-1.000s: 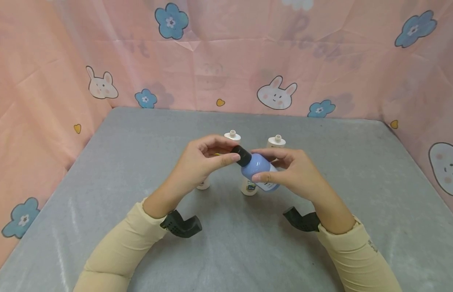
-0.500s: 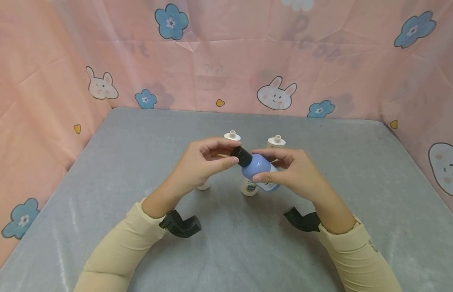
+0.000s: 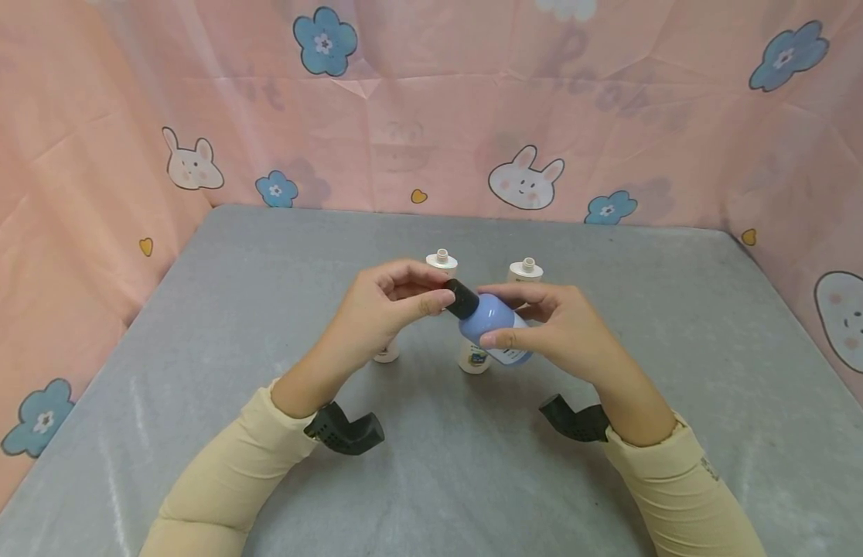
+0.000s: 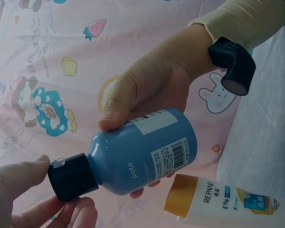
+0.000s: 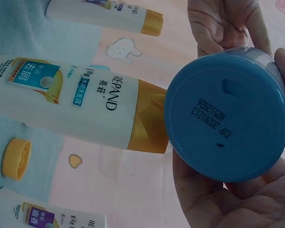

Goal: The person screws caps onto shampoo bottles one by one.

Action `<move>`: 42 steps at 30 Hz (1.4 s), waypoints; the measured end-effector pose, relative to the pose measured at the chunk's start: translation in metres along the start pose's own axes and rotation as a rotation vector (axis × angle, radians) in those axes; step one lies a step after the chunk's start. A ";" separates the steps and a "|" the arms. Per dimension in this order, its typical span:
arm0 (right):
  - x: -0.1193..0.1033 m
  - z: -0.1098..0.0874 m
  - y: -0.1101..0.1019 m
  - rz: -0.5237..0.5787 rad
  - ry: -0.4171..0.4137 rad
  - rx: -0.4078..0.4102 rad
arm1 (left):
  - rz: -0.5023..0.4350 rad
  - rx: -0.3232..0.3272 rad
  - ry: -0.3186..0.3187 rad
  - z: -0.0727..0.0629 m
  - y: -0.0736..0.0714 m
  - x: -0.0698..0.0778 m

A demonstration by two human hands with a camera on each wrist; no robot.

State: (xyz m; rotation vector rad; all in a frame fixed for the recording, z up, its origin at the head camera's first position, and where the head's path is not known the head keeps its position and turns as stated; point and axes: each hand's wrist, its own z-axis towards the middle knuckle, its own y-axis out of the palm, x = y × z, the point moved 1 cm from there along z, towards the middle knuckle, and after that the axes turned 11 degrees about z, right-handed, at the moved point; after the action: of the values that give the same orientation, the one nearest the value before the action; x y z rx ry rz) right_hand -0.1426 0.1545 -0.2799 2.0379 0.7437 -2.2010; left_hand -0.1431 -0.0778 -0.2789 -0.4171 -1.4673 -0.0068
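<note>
My right hand [image 3: 557, 329] grips a blue bottle [image 3: 489, 316] by its body, fingers behind and thumb in front. The bottle is tilted, its black cap [image 3: 462, 299] up toward the left. My left hand [image 3: 365, 321] pinches that cap between thumb and fingers. In the left wrist view, white label patches and a barcode show on the blue bottle [image 4: 142, 156], and the black cap [image 4: 72, 176] sits at its neck. The right wrist view looks onto the bottle's round base [image 5: 223, 133], which bears a printed date.
White shampoo bottles stand on the grey table [image 3: 320, 480]. Two behind my hands have bare necks: the left one [image 3: 441, 261] and the right one [image 3: 526, 270]. A nearer gold-capped shampoo bottle [image 5: 52, 99] stands by the blue one. A loose gold cap [image 5: 15, 159] lies among them.
The fingers of my left hand shift slightly on the black cap. The blue bottle and my right hand stay almost in place.
</note>
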 end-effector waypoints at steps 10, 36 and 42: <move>0.000 0.000 0.000 0.004 -0.020 -0.002 | 0.028 -0.049 0.052 -0.002 -0.002 -0.001; -0.002 -0.002 0.001 0.006 -0.026 -0.010 | 0.044 -0.077 0.079 -0.004 -0.001 0.000; -0.002 -0.002 0.001 -0.001 -0.020 -0.010 | 0.023 -0.130 0.159 -0.003 -0.001 -0.002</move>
State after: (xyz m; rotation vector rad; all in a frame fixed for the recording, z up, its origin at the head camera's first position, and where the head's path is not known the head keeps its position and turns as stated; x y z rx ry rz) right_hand -0.1401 0.1540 -0.2781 2.0087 0.7522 -2.2093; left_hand -0.1406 -0.0804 -0.2807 -0.5275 -1.3092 -0.1148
